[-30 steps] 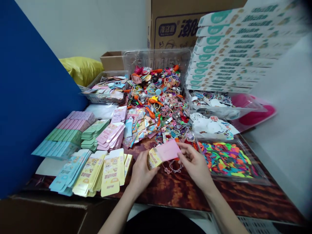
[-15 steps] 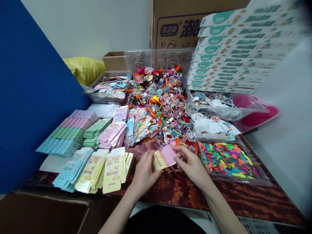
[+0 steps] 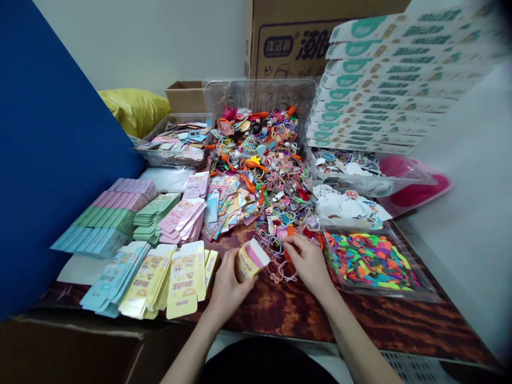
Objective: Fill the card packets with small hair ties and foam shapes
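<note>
My left hand (image 3: 229, 285) is closed around a small yellow carton (image 3: 248, 261), tilted with its open end up and to the right. Inside that opening a pink card (image 3: 253, 254) shows. At the near edge of a heap of hair ties and trinkets (image 3: 276, 181), my right hand (image 3: 307, 262) has its fingers bent together and pointing down. A bit of orange shows by its fingertips; whether they grip anything is hidden. Pale hair ties (image 3: 280, 271) lie on the table between both hands.
Flat yellow cartons (image 3: 186, 280), blue cartons (image 3: 116, 277) and filled boxes (image 3: 96, 224) stand at left. Mixed cards (image 3: 230, 205) lie before the heap. A tray of bright rubbery pieces (image 3: 368, 261) and a tall stack of white boxes (image 3: 372, 85) are at right.
The pink card has gone down into the yellow carton. My right hand has let go of it and moved to the hair ties. My left hand shifted slightly left, tipping the carton upward.
</note>
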The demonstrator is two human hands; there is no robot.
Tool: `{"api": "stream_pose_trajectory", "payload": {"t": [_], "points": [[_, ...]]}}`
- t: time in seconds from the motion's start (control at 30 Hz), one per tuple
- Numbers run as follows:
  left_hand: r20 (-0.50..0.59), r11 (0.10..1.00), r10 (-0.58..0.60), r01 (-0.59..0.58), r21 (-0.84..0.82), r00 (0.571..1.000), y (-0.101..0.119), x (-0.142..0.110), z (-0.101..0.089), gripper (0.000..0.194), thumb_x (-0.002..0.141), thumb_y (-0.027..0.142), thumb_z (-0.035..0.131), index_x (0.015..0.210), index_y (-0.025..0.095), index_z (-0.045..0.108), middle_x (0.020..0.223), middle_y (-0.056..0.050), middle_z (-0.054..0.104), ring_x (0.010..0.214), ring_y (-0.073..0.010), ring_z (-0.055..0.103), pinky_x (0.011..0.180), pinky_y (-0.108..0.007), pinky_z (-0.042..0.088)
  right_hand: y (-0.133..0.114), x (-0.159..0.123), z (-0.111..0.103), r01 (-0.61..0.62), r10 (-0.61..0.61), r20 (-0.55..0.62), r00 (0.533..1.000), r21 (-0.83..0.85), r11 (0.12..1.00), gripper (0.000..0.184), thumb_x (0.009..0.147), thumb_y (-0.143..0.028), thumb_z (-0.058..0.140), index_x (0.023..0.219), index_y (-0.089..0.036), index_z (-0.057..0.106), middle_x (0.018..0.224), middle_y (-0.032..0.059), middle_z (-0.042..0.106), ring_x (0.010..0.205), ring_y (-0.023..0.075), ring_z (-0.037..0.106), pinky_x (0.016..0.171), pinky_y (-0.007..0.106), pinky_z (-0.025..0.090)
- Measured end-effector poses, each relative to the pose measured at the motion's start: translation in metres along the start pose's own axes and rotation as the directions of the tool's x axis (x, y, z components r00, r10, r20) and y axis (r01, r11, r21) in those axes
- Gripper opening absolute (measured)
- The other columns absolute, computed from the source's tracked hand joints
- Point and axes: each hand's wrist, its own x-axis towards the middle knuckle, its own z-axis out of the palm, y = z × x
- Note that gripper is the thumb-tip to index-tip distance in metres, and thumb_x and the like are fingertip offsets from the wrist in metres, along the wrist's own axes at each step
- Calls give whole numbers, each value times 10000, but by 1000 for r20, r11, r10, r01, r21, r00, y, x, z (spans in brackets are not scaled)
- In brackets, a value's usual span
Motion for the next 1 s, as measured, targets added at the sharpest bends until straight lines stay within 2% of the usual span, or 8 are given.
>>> {"api": "stream_pose_trajectory", "payload": {"t": [0.17, 0.43, 0.57, 0.7, 0.77, 0.87, 0.93, 1.0], "points": [[-11, 999, -40, 40, 8, 999, -4, -6, -2, 562, 736, 166, 693, 1252, 201, 472, 1195, -77, 586, 1132, -255, 570, 993, -395, 442, -2, 40, 9, 9, -11, -7, 1000, -292, 956, 239, 939, -231, 451, 877, -207, 681, 955, 66, 706, 907, 215, 643, 801, 300, 444], [-33, 998, -63, 62, -17, 997, -6, -4, -4, 554, 735, 175, 701, 1244, 200, 484, 1202, -79, 596, 1135, -251, 578, 1002, -401, 442, 13, 64, 11, 22, 23, 103, 994, -415, 909, 162, 829, -131, 593, 910, -176, 726, 1003, 140, 674, 1022, 291, 544, 861, 364, 399], [-25, 997, -72, 71, -36, 997, -5, 0, -2, 554, 727, 184, 702, 1242, 192, 497, 1203, -89, 596, 1142, -267, 573, 1005, -420, 438, 16, 71, 17, -9, 44, 85, 995, -373, 928, 127, 793, -103, 603, 744, -164, 703, 990, 171, 661, 1072, 318, 520, 887, 392, 396], [-28, 996, -75, 73, -51, 997, -8, -1, -4, 564, 726, 182, 700, 1253, 200, 500, 1206, -86, 598, 1142, -272, 573, 1003, -427, 441, 23, 82, 6, -53, 69, 74, 995, -191, 980, 281, 827, -276, 613, 559, -193, 594, 764, 97, 656, 871, 262, 592, 800, 367, 447], [-21, 996, -81, 80, -46, 997, -10, -2, -4, 577, 726, 182, 701, 1264, 201, 494, 1219, -85, 592, 1151, -274, 568, 1010, -430, 436, 26, 84, -7, -84, 88, 71, 994, -60, 995, 343, 849, -433, 576, 600, -199, 596, 707, 58, 657, 745, 223, 606, 713, 341, 476], [-1, 996, -84, 84, -37, 996, -11, -2, -3, 582, 729, 193, 703, 1268, 198, 486, 1220, -87, 587, 1155, -275, 563, 1010, -430, 436, 24, 83, -26, -124, 114, 70, 991, 164, 979, 407, 853, -575, 506, 755, -203, 638, 844, 55, 723, 733, 196, 642, 670, 318, 508], [9, 996, -82, 82, -33, 997, -9, -1, -2, 574, 735, 201, 702, 1266, 198, 484, 1214, -88, 588, 1147, -273, 565, 1004, -428, 440, 19, 81, -36, -181, 154, 98, 983, 452, 873, 375, 793, -586, 598, 753, -215, 630, 950, 62, 743, 802, 202, 667, 700, 327, 524], [17, 997, -72, 73, -33, 997, -8, 0, -2, 567, 741, 201, 699, 1266, 203, 485, 1218, -88, 590, 1146, -272, 568, 1003, -427, 441, 14, 79, -42, -239, 186, 154, 970, 720, 652, 349, 712, -550, 712, 677, -225, 589, 977, 66, 750, 883, 232, 678, 719, 350, 531]]}}
